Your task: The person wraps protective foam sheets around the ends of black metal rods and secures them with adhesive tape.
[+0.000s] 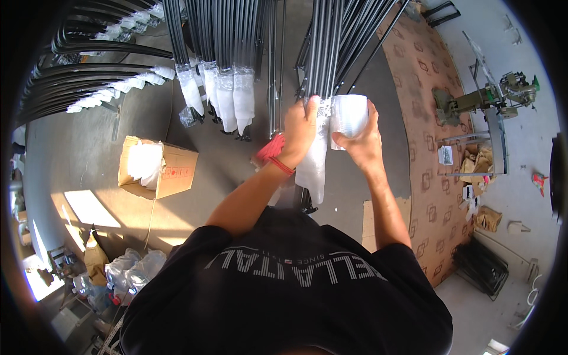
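In front of me stands a bundle of slim black metal tubes [322, 53], its near end covered by a white foam wrap [312, 170]. My left hand [300, 131] is closed against the left side of this bundle, at the top of the foam; a red string circles the wrist. On the bundle's other side, my right hand [365, 145] grips a wide roll of clear plastic film [350, 115], thumb on the near edge and fingers round the far side. The roll sits right beside the tubes, and shiny film shows on the bundle between both hands.
More foam-ended black tubes [225, 97] stand left of the bundle, with curved ones [106, 53] farther left. A cardboard box [177, 171] holds white foam pieces. Bagged plastic bottles [133, 269] lie lower left. A green-grey machine [491, 97] stands at the right by patterned flooring [435, 171].
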Demonstrator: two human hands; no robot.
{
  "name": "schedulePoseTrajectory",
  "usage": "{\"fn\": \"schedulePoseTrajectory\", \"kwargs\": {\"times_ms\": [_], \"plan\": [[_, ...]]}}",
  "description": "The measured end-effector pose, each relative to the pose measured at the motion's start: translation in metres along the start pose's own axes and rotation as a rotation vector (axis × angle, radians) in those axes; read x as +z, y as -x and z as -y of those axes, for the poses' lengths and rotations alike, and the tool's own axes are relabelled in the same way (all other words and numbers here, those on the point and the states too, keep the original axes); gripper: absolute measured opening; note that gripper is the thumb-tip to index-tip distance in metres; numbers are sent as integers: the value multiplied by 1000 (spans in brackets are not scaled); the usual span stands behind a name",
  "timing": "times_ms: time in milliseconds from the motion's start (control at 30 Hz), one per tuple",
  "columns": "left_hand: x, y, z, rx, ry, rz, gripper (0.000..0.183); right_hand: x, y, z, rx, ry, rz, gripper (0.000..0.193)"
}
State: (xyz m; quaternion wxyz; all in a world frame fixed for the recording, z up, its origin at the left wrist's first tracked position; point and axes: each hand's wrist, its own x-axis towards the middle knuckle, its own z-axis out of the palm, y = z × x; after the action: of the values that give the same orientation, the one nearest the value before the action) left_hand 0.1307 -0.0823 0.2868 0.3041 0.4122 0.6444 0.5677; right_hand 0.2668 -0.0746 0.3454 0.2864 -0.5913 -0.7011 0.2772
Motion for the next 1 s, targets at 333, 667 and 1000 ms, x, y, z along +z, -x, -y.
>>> {"fn": "schedulePoseTrajectory", "kwargs": {"times_ms": [333, 667, 1000], "plan": [[-6, -4, 8, -74, 377, 131, 52, 29, -49, -22, -75, -51, 223, 91], [-21, -1, -7, -135, 430, 269, 45, 72, -169, 7, 196, -1007, 532, 33], [-44, -35, 27, -118, 299, 250, 50, 74, -52, -19, -71, -2162, 547, 84]]}}
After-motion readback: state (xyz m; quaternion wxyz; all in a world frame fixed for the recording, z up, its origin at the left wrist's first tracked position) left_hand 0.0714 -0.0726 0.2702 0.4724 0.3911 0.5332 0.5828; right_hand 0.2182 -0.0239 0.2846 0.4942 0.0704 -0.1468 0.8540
